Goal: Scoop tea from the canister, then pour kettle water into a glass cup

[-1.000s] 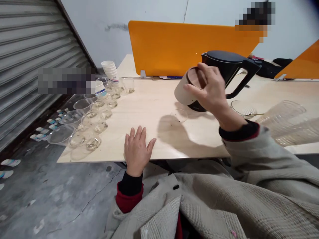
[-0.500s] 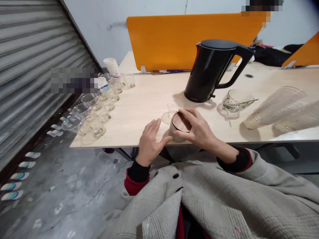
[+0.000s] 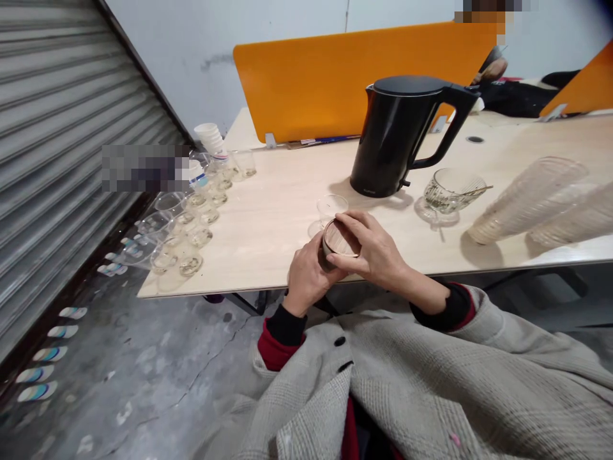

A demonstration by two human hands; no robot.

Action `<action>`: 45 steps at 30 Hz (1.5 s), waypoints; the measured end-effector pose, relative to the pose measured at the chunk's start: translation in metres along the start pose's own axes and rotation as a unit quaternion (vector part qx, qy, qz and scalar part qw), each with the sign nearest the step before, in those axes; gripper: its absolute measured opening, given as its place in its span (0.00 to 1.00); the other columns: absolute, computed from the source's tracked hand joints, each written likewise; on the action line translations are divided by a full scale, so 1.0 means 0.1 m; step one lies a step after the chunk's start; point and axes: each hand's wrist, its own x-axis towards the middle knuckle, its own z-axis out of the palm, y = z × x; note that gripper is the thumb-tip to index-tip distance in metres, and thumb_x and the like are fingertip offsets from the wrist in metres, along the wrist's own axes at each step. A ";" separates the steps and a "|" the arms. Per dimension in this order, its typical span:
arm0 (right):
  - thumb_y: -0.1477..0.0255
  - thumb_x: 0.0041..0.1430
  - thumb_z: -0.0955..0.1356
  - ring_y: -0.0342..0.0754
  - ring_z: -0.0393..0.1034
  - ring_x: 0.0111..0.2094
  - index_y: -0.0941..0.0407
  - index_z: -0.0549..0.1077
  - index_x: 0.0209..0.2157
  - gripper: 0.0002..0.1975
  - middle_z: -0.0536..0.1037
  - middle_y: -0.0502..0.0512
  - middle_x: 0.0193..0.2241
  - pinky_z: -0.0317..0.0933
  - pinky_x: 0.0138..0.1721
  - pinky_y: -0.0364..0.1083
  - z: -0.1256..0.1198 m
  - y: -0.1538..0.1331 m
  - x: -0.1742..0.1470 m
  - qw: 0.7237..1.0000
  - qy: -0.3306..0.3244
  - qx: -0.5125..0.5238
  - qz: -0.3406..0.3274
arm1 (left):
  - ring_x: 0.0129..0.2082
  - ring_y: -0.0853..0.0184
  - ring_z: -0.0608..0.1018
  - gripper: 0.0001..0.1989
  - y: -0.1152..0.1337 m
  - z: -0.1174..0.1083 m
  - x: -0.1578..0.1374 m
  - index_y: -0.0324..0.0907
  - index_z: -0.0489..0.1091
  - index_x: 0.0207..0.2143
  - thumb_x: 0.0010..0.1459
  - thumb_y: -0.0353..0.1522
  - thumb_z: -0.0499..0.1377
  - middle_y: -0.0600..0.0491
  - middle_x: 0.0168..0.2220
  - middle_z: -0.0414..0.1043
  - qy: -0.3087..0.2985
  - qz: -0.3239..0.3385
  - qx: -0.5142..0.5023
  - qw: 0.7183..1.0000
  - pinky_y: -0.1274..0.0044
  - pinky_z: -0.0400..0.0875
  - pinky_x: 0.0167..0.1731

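- The left hand (image 3: pixel 306 275) is wrapping around the side of a small round canister (image 3: pixel 335 246), fingers curled against its wall, at the near edge of the counter (image 3: pixel 278 211).
- The right hand (image 3: pixel 376 252) is lying over the canister's brown lid (image 3: pixel 338 239), with thumb and fingers closing around the lid's rim from above.
- The canister is standing upright between both hands, just in front of a small clear plastic cup (image 3: pixel 331 207).
- A black electric kettle (image 3: pixel 400 134) is standing upright behind the cup, its handle pointing to the right.
- Just right of the kettle, a patterned glass cup (image 3: pixel 453 190) is sitting on the counter with a thin stick resting across its rim.
- Stacks of clear ribbed cups (image 3: pixel 527 201) are lying on their sides at the right edge.
- Rows of small clear cups (image 3: pixel 191 220) are lining the counter's left edge, with a stack of white paper cups (image 3: pixel 209 135) at the far end.
- An orange divider panel (image 3: pixel 335 76) is standing behind the kettle.
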 end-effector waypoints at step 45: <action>0.50 0.68 0.66 0.46 0.75 0.24 0.50 0.68 0.40 0.18 0.78 0.52 0.31 0.67 0.20 0.46 -0.88 1.42 0.05 0.875 0.371 0.116 0.287 | 0.52 0.51 0.84 0.40 -0.01 -0.02 -0.03 0.47 0.69 0.64 0.53 0.50 0.75 0.47 0.54 0.83 0.018 -0.011 0.070 0.997 0.63 0.79 0.52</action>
